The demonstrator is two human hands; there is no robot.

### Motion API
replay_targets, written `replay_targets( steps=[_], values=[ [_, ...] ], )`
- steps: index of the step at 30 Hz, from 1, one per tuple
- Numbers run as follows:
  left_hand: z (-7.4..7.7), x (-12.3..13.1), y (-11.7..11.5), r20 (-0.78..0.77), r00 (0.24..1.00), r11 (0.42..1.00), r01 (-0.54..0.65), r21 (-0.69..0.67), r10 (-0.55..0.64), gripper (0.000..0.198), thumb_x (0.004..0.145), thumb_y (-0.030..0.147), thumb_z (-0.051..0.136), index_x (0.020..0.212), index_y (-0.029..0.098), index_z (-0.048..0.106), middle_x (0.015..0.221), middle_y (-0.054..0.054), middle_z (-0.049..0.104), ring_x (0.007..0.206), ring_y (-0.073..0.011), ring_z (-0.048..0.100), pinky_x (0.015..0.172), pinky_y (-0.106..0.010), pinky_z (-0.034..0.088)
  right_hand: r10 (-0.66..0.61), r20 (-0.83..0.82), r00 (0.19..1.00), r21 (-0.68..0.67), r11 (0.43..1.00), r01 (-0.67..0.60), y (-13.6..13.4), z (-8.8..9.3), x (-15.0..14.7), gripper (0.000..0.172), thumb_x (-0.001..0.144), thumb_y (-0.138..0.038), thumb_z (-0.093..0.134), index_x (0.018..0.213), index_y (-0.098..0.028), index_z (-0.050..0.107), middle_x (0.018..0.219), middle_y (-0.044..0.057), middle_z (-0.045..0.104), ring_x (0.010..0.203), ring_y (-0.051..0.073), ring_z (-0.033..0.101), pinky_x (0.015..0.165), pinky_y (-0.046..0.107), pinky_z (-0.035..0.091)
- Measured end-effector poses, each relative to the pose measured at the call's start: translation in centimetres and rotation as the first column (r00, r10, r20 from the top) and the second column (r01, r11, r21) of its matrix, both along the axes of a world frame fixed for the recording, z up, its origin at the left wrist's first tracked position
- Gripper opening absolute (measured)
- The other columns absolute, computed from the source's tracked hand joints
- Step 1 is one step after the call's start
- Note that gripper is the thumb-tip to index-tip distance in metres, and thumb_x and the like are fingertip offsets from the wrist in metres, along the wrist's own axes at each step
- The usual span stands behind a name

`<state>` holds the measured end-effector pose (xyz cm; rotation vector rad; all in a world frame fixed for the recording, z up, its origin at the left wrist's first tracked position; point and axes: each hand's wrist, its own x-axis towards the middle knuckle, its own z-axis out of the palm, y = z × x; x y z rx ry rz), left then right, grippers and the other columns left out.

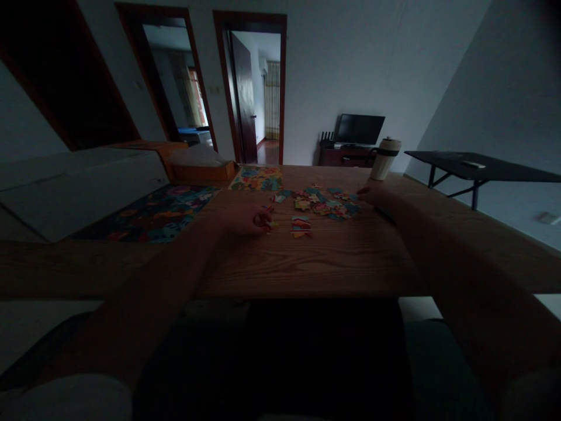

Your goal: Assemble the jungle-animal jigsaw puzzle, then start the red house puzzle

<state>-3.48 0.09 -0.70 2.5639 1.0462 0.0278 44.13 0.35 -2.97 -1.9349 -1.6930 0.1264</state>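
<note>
My left hand (pixel 246 221) is over the table with its fingers curled round a jigsaw puzzle piece (pixel 269 224), red and pale in colour; its exact outline is lost in the dim light. Just right of it lie a few joined puzzle pieces (pixel 300 225) with red, white and yellow print. Beyond them spreads a loose pile of puzzle pieces (pixel 333 207) in teal, pink and yellow. At the pile's right edge my right hand (pixel 377 196) reaches in low, fingers stretched out towards the pieces; I see nothing held in it.
A wooden table (pixel 307 266) carries everything. On the left are a white box (pixel 87 187), a dark colourful picture sheet (pixel 162 213) and a tissue box (pixel 201 171). A bright picture sheet (pixel 256 178) lies behind. A pale flask (pixel 385 159) stands back right, near a black folding table (pixel 486 166).
</note>
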Motion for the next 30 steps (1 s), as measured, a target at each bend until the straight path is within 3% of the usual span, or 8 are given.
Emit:
replay_targets(
  steps=[3,6,7,10,14,23,27,30],
  values=[
    [0.2,0.4,-0.5,-0.006,1.000,1.000,0.011,0.000,-0.011,0.055,0.084,0.054,0.075,0.128,0.021,0.072,0.109,-0.009,0.078,0.091,-0.0240,0.072,0.076,-0.031,0.051,0.008,0.050,0.999,-0.228,0.974,0.004,0.6,-0.5,-0.2,0.010,0.083,-0.016,0.079,0.092,-0.017,0.083,0.093,0.016,0.079,0.093,0.033,0.076,0.094,0.051,0.060],
    [0.4,0.6,-0.8,0.003,1.000,1.000,0.017,0.005,-0.017,0.058,0.085,0.058,0.074,0.128,0.019,0.072,0.106,-0.009,0.078,0.087,-0.0233,0.072,0.076,-0.031,0.051,0.056,0.142,0.988,-0.324,0.946,-0.007,1.3,-0.6,-0.5,0.004,0.083,-0.017,0.079,0.086,-0.020,0.082,0.087,0.014,0.078,0.091,0.031,0.075,0.094,0.050,0.059],
    [0.4,0.6,-0.9,0.002,1.000,1.000,0.018,0.003,-0.018,0.059,0.086,0.059,0.073,0.129,0.019,0.071,0.105,-0.009,0.078,0.087,-0.0231,0.072,0.076,-0.031,0.052,0.075,0.178,0.981,-0.329,0.944,-0.012,1.4,-0.6,-0.5,0.001,0.083,-0.021,0.081,0.083,-0.020,0.081,0.084,0.013,0.077,0.088,0.031,0.075,0.091,0.049,0.060],
    [0.4,0.7,-0.9,-0.002,1.000,1.000,0.007,0.000,-0.007,0.060,0.087,0.058,0.073,0.133,0.020,0.070,0.104,-0.009,0.078,0.089,-0.0235,0.072,0.079,-0.032,0.052,0.137,0.255,0.957,-0.310,0.949,-0.053,1.3,-0.5,-0.7,0.021,0.083,-0.041,0.086,0.078,-0.022,0.079,0.076,0.012,0.076,0.077,0.029,0.073,0.084,0.047,0.061],
    [0.5,0.8,-1.0,-0.011,1.000,1.000,-0.018,-0.010,0.018,0.061,0.087,0.057,0.072,0.136,0.021,0.070,0.106,-0.009,0.078,0.093,-0.0242,0.071,0.082,-0.032,0.051,0.222,0.228,0.948,-0.351,0.927,-0.133,0.0,0.0,-2.1,0.033,0.082,-0.056,0.085,0.075,-0.024,0.080,0.078,0.013,0.077,0.074,0.028,0.073,0.081,0.046,0.060],
    [0.9,0.8,-1.2,-0.017,1.000,1.000,-0.005,0.002,0.005,0.060,0.087,0.062,0.070,0.132,0.021,0.073,0.108,-0.008,0.078,0.091,-0.0230,0.071,0.078,-0.030,0.048,0.254,0.191,0.948,-0.318,0.930,-0.185,-4.1,-0.1,-5.8,0.033,0.085,-0.057,0.081,0.091,-0.025,0.084,0.086,0.010,0.080,0.085,0.030,0.075,0.084,0.041,0.058],
    [1.4,1.0,-1.6,-0.021,1.000,0.999,0.012,0.033,-0.012,0.051,0.088,0.059,0.069,0.125,0.025,0.075,0.119,-0.008,0.077,0.099,-0.0234,0.070,0.084,-0.030,0.048,0.308,0.147,0.940,-0.291,0.922,-0.256,-5.1,-0.5,-5.6,0.029,0.085,-0.050,0.082,0.096,-0.024,0.083,0.102,0.012,0.081,0.094,0.031,0.075,0.090,0.043,0.058],
    [1.4,1.1,-1.8,-0.025,1.000,0.999,-0.006,0.039,0.007,0.050,0.087,0.058,0.070,0.124,0.025,0.076,0.119,-0.008,0.077,0.100,-0.0236,0.069,0.085,-0.030,0.048,0.218,0.114,0.969,-0.215,0.958,-0.190,-5.3,-0.7,-4.8,0.036,0.082,-0.040,0.085,0.110,-0.018,0.080,0.115,0.017,0.079,0.101,0.033,0.074,0.095,0.044,0.057]
  ],
)
